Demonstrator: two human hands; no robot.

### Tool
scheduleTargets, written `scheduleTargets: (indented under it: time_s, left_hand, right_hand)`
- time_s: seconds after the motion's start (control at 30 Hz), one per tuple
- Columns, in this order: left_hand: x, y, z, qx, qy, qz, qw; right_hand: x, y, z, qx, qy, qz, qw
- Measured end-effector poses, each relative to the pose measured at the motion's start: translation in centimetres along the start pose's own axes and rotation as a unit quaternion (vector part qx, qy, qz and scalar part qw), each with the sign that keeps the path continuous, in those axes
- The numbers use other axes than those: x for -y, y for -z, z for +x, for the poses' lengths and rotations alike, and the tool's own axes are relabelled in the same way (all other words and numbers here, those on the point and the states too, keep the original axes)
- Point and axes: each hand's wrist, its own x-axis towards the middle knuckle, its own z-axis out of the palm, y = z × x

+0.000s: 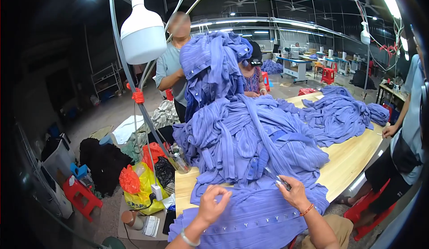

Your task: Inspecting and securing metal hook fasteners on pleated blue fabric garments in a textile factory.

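A purple pleated garment (250, 220) lies spread before me on the wooden table, a row of small shiny fasteners along it. Above its left part is my left hand (212, 205), fingers curled with thumb and index close together; whatever they might pinch is too small to see. My right hand (294, 194) grips a small dark tool with a pale pointed tip, apparently thread snips (283, 183), over the garment's upper right. Just beyond both hands rises a large heap of similar purple garments (232, 132).
A person (174, 56) at the far left holds a bundle of purple garments (214, 56). Another person (254, 77) sits behind the heap; a third (409, 115) stands right. More garments (335, 115) cover the table (353, 153). A pole with a bulb (143, 36) stands left, near bags (145, 182).
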Motion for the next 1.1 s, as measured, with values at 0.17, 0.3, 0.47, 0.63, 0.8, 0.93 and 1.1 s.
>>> scheduleTargets:
  time_s: [0.17, 0.3, 0.47, 0.63, 0.8, 0.93, 1.1]
  left_hand:
    - [5.4, -6.4, 3.6, -0.017, 0.058, -0.047, 0.997]
    - [10.9, -9.9, 1.5, 0.008, 0.071, -0.008, 0.997]
    - [16.0, -10.5, -0.9, 0.051, 0.298, -0.141, 0.943]
    - [15.9, -10.7, -0.9, 0.109, 0.292, -0.12, 0.943]
    - [15.5, -10.3, -1.0, 0.116, 0.304, -0.173, 0.929]
    - [15.7, -10.1, -1.0, 0.119, 0.316, -0.192, 0.921]
    - [15.8, -10.1, -1.1, 0.127, 0.318, -0.214, 0.915]
  right_hand:
    - [-1.6, -3.0, 1.2, 0.015, 0.007, -0.022, 1.0]
    - [-4.6, -5.6, 0.4, 0.043, -0.031, -0.041, 0.998]
    - [-5.4, -6.6, -0.2, 0.026, -0.125, 0.027, 0.991]
    - [-5.6, -6.5, -0.2, 0.044, -0.12, 0.028, 0.991]
    - [-5.4, -6.4, -0.4, 0.046, -0.126, 0.028, 0.991]
    - [-5.4, -6.4, -0.5, 0.039, -0.124, 0.031, 0.991]
    - [-5.3, -6.5, -0.4, 0.037, -0.129, 0.035, 0.99]
